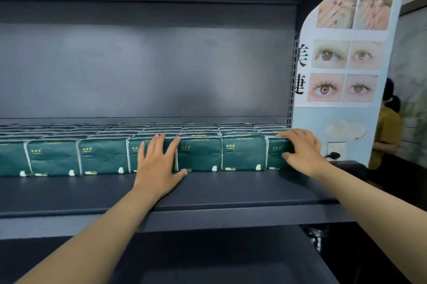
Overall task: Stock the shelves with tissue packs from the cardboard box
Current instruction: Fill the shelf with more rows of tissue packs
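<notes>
Right hand (301,150) curls over the tissue pack (278,154) at the right end of the front row, fingers hooked on its top front edge and thumb low against its face, so it holds that pack at the shelf's right end, just beside the perforated upright (291,80). Left hand (158,160) lies flat and spread, fingers straight, palm pressed against the faces of two neighbouring packs near the middle of the row, heel resting close to the shelf (208,191).

Each pack stands on its long edge, broad face to the front. The row's long axis runs left to right, parallel to the shelf's front edge and set back from it, leaving a bare strip of shelf in front. More rows fill the depth behind, up to the back panel (147,71). The end pack lies directly under the right hand, which is the nearer one to it; a push straight back looks like the move that would seat it level with its neighbours.

Packs are soft blocks in dark green, slightly crinkled film with pale side seams. Shelf and back panel are smooth dark grey metal. No cardboard box is in view.
</notes>
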### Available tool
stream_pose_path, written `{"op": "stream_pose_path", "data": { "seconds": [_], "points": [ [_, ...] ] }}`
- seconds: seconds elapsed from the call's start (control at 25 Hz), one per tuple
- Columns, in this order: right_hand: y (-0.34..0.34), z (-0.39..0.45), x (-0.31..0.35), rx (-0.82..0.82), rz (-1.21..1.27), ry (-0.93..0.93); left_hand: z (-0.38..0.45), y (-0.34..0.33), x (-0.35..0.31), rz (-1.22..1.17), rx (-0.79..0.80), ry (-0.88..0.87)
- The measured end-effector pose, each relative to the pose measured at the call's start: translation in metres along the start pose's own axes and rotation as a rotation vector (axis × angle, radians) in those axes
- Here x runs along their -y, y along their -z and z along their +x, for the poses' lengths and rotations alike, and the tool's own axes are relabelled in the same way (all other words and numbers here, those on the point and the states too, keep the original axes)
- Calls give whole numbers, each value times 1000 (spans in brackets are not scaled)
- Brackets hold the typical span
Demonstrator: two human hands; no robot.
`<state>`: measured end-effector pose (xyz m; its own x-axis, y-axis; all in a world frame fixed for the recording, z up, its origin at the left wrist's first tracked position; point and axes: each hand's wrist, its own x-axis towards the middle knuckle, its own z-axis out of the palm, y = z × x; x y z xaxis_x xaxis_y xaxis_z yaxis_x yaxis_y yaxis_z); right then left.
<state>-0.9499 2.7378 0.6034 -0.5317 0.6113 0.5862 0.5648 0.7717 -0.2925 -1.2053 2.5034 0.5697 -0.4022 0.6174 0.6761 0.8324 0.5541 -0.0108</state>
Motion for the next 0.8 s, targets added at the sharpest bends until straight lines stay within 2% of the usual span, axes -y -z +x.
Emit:
{"op": "stream_pose_path", "data": {
  "seconds": [0.24,0.52,0.64,0.8],
  "points": [
    [-27,7,-14,-34,8,43,6,-8,2,87,14,36],
    [-13,-10,1,-139,-161,98,-1,5,4,-83,-85,71],
    [-4,-30,26,-199,-115,132,-22,25,20,-208,-147,76],
    [-10,-81,97,-257,94,262,-84,45,74,-267,-94,41]
  ]
}}
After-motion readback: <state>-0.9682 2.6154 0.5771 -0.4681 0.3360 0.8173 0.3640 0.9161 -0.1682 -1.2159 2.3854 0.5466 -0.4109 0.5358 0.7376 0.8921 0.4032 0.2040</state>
